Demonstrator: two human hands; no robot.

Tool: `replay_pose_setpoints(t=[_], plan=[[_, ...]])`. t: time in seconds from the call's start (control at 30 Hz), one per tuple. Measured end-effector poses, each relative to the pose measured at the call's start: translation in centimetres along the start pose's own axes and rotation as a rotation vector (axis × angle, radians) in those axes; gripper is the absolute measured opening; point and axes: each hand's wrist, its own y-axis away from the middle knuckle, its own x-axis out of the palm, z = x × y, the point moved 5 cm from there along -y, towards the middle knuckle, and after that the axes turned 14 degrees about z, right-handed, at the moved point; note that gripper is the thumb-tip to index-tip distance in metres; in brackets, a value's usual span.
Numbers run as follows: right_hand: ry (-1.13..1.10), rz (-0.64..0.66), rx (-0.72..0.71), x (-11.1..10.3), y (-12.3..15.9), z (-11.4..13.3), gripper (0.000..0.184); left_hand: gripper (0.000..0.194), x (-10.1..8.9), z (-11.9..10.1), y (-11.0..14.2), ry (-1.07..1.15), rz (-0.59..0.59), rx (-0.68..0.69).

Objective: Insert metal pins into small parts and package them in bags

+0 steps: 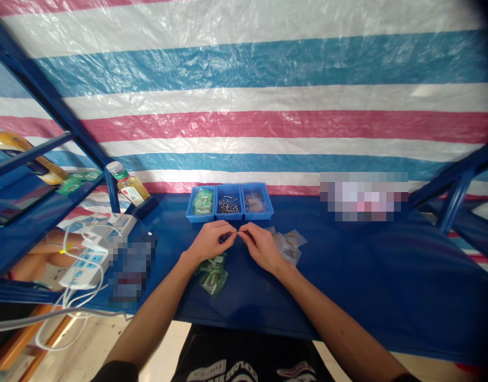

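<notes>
My left hand point(212, 240) and my right hand point(260, 243) meet fingertip to fingertip over the blue table, both closed in a pinch. Whatever is between the fingers is too small to name. Just beyond them stand three joined blue bins: the left bin point(201, 218) has green packets in it, the middle bin point(229, 216) several small metal pins, the right bin point(257, 216) clear packets. Green bags point(213, 278) with small parts lie below my left hand. Clear plastic bags point(289, 244) holding brass-coloured pieces lie beside my right hand.
A drink bottle point(128, 184) stands at the back left. White power strips point(84, 269) with tangled cables point(74, 302) lie at the left edge. A blue metal frame point(82, 146) rises there, with another bottle point(28, 154) beyond it. A striped plastic sheet point(267, 124) hangs behind the table.
</notes>
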Motion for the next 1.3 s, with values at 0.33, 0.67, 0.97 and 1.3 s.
replay_pose_setpoints(t=[0.33,0.67,0.97,1.3], plan=[[-0.013,0.006,-0.002,0.17,-0.02,-0.11,0.017,0.021,0.03,0.06,-0.02,0.001,0.001,-0.003],[0.029,-0.017,0.047,-0.02,0.07,-0.46,0.020,0.020,0.01,-0.09,-0.06,-0.009,-0.008,0.009],[0.006,-0.006,0.028,0.09,0.07,-0.43,0.016,0.018,-0.01,0.04,-0.05,-0.002,0.002,-0.008],[0.046,-0.032,0.056,0.05,0.00,-0.84,0.024,0.020,-0.07,-0.15,-0.11,0.000,-0.003,0.012]])
